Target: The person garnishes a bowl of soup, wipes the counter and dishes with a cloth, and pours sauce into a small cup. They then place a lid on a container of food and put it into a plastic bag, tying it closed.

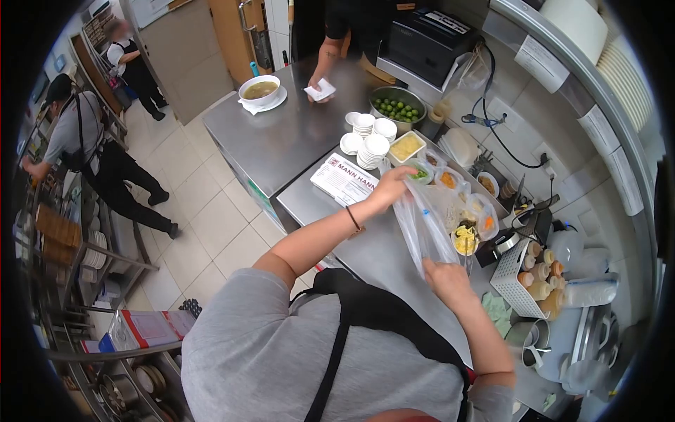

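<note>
My left hand (392, 187) is closed on the upper edge of a clear plastic bag (420, 218), over the steel counter. Lower down and to the right, my right hand (448, 281) grips the near edge of the same bag. The bag hangs stretched between the two hands, and whether anything is inside cannot be made out. Just left of my left hand lies a white printed box (344, 180). Beyond the bag are containers of toppings, among them a bowl with yellow strips (465, 240) and a tub of chopped greens (420, 173).
White cups (373, 150), a pot of limes (398, 107) and a soup bowl (259, 89) stand farther back. Another person's hand (322, 90) holds white paper across the counter. Sauce bottles fill a white basket (509, 281) at right. Two people stand at left.
</note>
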The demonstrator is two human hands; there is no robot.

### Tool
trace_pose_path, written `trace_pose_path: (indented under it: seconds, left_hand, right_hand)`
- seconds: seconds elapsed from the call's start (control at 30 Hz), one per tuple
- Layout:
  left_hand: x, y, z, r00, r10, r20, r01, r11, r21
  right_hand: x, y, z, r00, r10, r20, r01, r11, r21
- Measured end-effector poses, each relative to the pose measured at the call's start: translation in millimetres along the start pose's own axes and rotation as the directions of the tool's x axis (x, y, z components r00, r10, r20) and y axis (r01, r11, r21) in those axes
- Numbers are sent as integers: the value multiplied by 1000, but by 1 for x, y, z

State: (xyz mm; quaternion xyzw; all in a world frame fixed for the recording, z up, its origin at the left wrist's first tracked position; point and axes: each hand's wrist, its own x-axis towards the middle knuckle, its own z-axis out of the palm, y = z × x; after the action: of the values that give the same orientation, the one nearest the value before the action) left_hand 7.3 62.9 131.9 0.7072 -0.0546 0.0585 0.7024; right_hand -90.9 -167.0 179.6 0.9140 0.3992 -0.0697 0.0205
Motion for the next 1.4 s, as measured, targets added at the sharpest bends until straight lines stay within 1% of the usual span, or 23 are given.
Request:
trace_pose_path:
  seconds: [0.03, 0.07, 0.13, 0.17, 0.2, 0.23, 0.3, 0.33, 0.37, 0.4, 0.47, 0.5, 0.53, 0.6, 0.63, 0.73, 0.77, 0.83, 0.87, 0.93, 1.03, 1.13, 1.4]
  left_hand:
    - [-1, 3, -3, 945, -277, 171, 325, 837, -440]
    - [-3, -2, -8, 946, -278, 168, 324, 836, -443]
    - [-12, -16, -17, 803, -133, 581, 561, 498, -661]
    - [-23, -10, -17, 773, -97, 627, 611, 378, -695]
    - [-32, -6, -10, 773, -100, 626, 613, 372, -697]
    - [-42, -2, -1, 781, -172, 600, 590, 518, -619]
    - [-58, 0, 8, 819, -292, 493, 482, 818, -315]
    - [-61, -10, 9, 817, -302, 490, 492, 810, -321]
    - [-64, -29, 10, 916, -194, 351, 179, 981, 75]
    - [-69, -43, 14, 958, -17, 287, -131, 862, 489]
    - [-79, -77, 16, 963, 12, 268, -149, 855, 496]
    - [-83, -92, 16, 969, 32, 244, -160, 835, 526]
    - [-86, -105, 15, 974, 61, 219, -177, 811, 558]
    - [-97, -106, 9, 975, 25, 223, -141, 840, 524]
    - [-102, -104, 7, 979, -10, 205, -97, 858, 504]
    - [-116, -89, 11, 959, -86, 270, -68, 854, 515]
    - [-120, -85, 14, 956, -91, 278, -68, 855, 513]
    - [-126, -79, 20, 940, 66, 335, -233, 841, 489]
    - [-126, -74, 21, 938, 63, 341, -233, 843, 484]
    - [-126, -68, 19, 920, 8, 391, -197, 873, 446]
    - [-128, -83, 13, 920, 40, 389, -197, 907, 371]
    - [-129, -83, 13, 926, 34, 376, -178, 919, 353]
    - [-121, -84, 10, 925, 22, 379, -149, 939, 311]
  right_hand:
    - [-1, -1, -2, 996, -54, -78, 64, 990, 126]
    - [-2, 3, -6, 995, -58, -75, 67, 990, 126]
    - [-8, 29, -13, 969, 185, -161, -87, 872, 481]
    - [-11, 51, -5, 970, 184, -157, -87, 872, 481]
    - [-13, 77, 9, 955, 262, -141, -130, 794, 594]
    - [-14, 89, 19, 935, 337, -111, -169, 698, 696]
    - [-17, 74, 15, 949, 316, 4, -253, 752, 608]
    - [-18, 64, 15, 945, 307, 109, -319, 801, 506]
    - [-17, 57, 22, 948, 253, 191, -315, 817, 482]
    - [-17, 49, 35, 943, 256, 214, -330, 810, 484]
    - [-22, 32, 66, 997, 44, -69, -11, 910, 413]
    - [-23, 27, 71, 997, 45, 55, -68, 831, 552]
    - [-18, 28, 75, 986, 28, 166, -134, 732, 668]
    - [-8, 41, 94, 970, 148, 191, -235, 408, 882]
    - [1, 57, 107, 941, 303, 149, -246, 314, 917]
    - [35, 88, 115, 691, 698, 189, -231, -35, 972]
    - [45, 91, 113, 685, 701, 195, -234, -41, 971]
    - [60, 92, 110, 742, 569, 354, -66, -464, 884]
    - [64, 92, 109, 736, 574, 359, -67, -467, 882]
    - [73, 91, 107, 831, 471, 295, 58, -602, 797]
    - [81, 82, 101, 786, 513, 344, 35, -593, 805]
    - [84, 88, 109, 838, 473, 272, 85, -605, 792]
    - [82, 94, 118, 852, 480, 211, 145, -603, 784]
